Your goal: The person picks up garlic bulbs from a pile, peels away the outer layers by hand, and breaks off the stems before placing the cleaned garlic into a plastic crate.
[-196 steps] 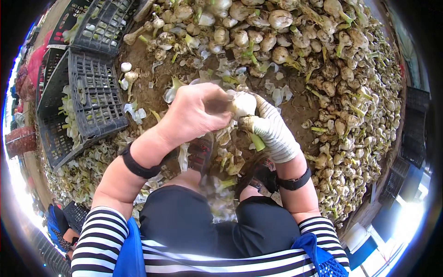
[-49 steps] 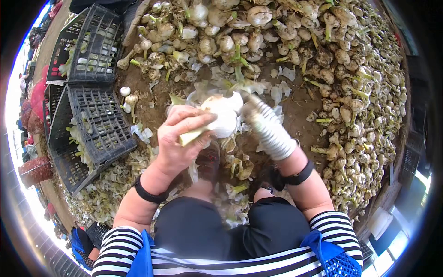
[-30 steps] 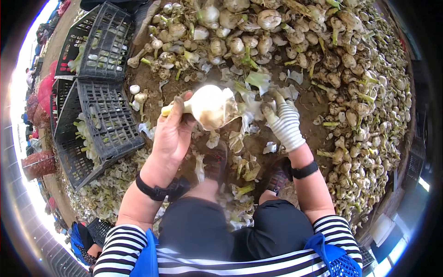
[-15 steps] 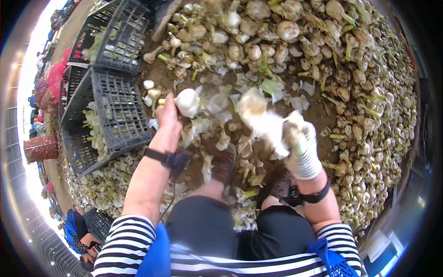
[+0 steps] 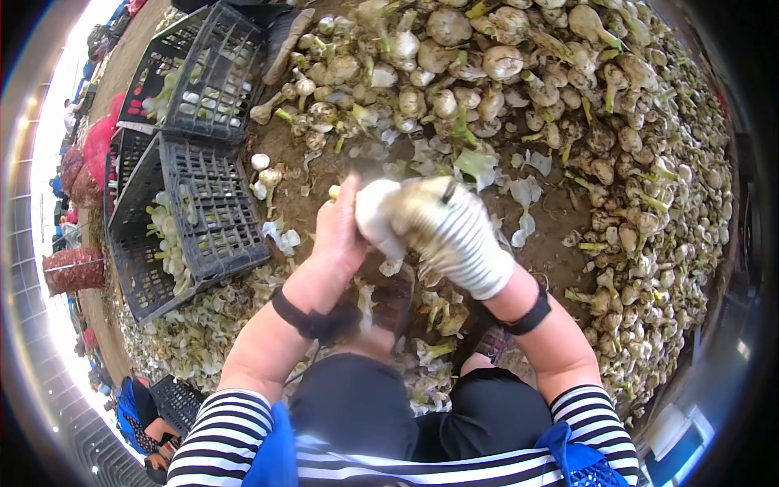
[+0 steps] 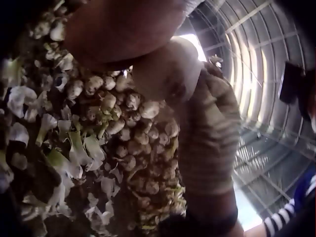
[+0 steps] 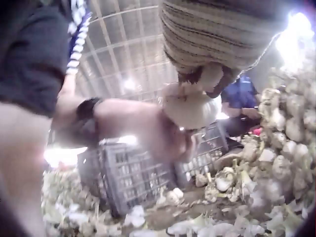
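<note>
A white garlic bulb (image 5: 376, 209) is held up over the ground between both hands. My bare left hand (image 5: 337, 234) grips it by its short cut stem, the thumb lying along the side. My right hand (image 5: 454, 231), in a striped knit glove, has its fingers curled against the bulb's other side, blurred in the head view. In the right wrist view, the gloved fingertips (image 7: 217, 81) pinch at the top of the garlic. The left wrist view has the bulb between the bare hand (image 6: 123, 29) and the glove, its underside dark.
Black plastic crates (image 5: 213, 207) with peeled garlic stand on the left. A large heap of unpeeled garlic (image 5: 633, 146) spreads ahead and to the right. Shed skins (image 5: 477, 166) litter the soil. Another person (image 5: 142, 418) sits far left; red mesh sacks (image 5: 75, 270) lie beyond the crates.
The outer skin came off the garlic in the right hand, which swung right with it. Now that skin has left the hand, and the glove is back at the whiter bulb.
</note>
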The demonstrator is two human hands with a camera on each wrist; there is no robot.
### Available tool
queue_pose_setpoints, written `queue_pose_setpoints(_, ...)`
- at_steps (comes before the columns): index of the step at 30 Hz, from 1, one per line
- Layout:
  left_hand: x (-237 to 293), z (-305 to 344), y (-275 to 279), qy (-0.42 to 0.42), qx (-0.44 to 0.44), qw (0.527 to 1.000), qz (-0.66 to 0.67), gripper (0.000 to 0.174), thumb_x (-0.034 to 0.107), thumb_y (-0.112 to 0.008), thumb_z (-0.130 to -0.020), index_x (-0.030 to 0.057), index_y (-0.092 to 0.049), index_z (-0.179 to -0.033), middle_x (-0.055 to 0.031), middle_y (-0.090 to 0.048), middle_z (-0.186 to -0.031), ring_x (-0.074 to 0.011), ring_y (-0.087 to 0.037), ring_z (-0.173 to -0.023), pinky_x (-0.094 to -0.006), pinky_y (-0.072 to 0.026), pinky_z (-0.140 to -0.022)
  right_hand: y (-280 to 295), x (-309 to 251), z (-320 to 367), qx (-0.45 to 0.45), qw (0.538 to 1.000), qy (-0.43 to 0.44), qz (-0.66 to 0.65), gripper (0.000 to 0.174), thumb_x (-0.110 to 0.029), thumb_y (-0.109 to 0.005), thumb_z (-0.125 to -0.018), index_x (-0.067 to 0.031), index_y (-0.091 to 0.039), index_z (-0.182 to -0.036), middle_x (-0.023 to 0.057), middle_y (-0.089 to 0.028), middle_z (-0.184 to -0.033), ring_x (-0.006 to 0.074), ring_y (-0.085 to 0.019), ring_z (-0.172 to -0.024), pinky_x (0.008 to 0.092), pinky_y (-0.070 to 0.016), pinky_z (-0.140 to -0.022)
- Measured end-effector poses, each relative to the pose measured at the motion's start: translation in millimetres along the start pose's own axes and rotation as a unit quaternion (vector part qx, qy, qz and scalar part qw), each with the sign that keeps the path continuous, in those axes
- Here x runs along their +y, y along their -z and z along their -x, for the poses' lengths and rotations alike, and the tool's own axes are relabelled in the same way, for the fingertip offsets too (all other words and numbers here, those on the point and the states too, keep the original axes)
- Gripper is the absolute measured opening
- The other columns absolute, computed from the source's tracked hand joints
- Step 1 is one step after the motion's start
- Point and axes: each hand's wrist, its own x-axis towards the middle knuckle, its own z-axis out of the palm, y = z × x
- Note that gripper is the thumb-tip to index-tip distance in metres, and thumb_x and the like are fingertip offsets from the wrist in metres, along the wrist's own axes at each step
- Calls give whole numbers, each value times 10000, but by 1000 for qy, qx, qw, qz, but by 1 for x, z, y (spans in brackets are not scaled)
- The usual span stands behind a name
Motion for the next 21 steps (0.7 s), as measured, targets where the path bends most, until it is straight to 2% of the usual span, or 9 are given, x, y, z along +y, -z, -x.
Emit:
queue_pose_setpoints(2, 2, -10, 8, 34, 51, 998, -7, 330, 310, -518, -907, 32, -536, -1083, -110, -621, -1029, -252, -613, -924, -418, -514, -814, -15, -19, 2, -76, 992, -75, 65, 224, -167, -601, -734, -128, -586, -953, 87, -602, -925, 256, -582, -775, 349, -491, -626)
queue_pose_setpoints(4, 33, -16, 0, -67, 82, 994, 14, 305, 285, -379, -946, 79, -519, -1122, -64, -608, -1060, -243, -594, -970, -408, -497, -846, -48, 11, 13, -104, 919, 268, 269, 123, -147, -564, -735, -119, -580, -853, 76, -596, -775, 241, -589, -674, 341, -502, -576)
queue_pose_setpoints(6, 103, -36, 19, -202, -12, 979, -3, 311, 265, -453, -918, 79, -509, -1161, -72, -602, -1091, -201, -593, -982, -370, -488, -873, -60, 16, 31, -115, 901, 296, 295, 36, -101, -565, -711, -95, -581, -742, 88, -595, -682, 263, -610, -651, 352, -516, -579)
queue_pose_setpoints(8, 196, -50, 40, -334, 51, 941, -32, 361, 321, -436, -929, 39, -518, -1139, -107, -569, -1137, -221, -558, -1059, -413, -505, -871, -29, 24, 20, -183, 921, 98, 331, 78, -101, -617, -642, -79, -635, -715, 117, -604, -667, 310, -626, -670, 371, -529, -576)
queue_pose_setpoints(9, 250, -63, 63, -392, 83, 916, -2, 377, 343, -453, -932, 25, -526, -1121, -110, -567, -1144, -218, -574, -1030, -374, -524, -858, -12, 17, 11, -178, 837, -24, 517, 123, -106, -621, -632, -67, -648, -745, 142, -604, -671, 309, -625, -669, 377, -528, -580)
queue_pose_setpoints(11, 353, -81, 112, -471, 206, 857, 7, 412, 392, -410, -943, 15, -511, -1077, -191, -568, -1092, -284, -609, -928, -362, -564, -785, 29, 92, 2, -26, 759, -59, 648, 219, -219, -584, -733, -84, -614, -902, 152, -603, -757, 262, -606, -661, 376, -508, -586)
queue_pose_setpoints(13, 388, -73, 117, -505, 143, 846, 89, 274, 286, -425, -916, 26, -501, -958, -193, -576, -938, -315, -609, -866, -418, -553, -802, 54, 95, -16, 100, 771, -146, 611, 300, -311, -578, -800, -93, -604, -1004, 158, -612, -812, 297, -617, -792, 405, -500, -694)
queue_pose_setpoints(18, 237, -74, 31, -398, -50, 915, -48, 219, 254, -424, -930, 68, -529, -976, -121, -596, -948, -245, -588, -860, -394, -504, -768, 21, 139, -34, 13, 767, -298, 569, 523, -357, -439, -863, -112, -414, -1325, 211, -489, -1262, 341, -403, -1233, 526, -338, -966)
queue_pose_setpoints(21, 109, -66, -1, -130, -145, 979, 58, 265, 288, -401, -955, 80, -546, -1033, -78, -610, -941, -191, -575, -876, -343, -462, -770, -27, 103, -12, -199, 902, -200, 328, 557, -457, -450, -839, -122, -483, -1283, 230, -553, -1156, 320, -506, -1123, 508, -319, -996)
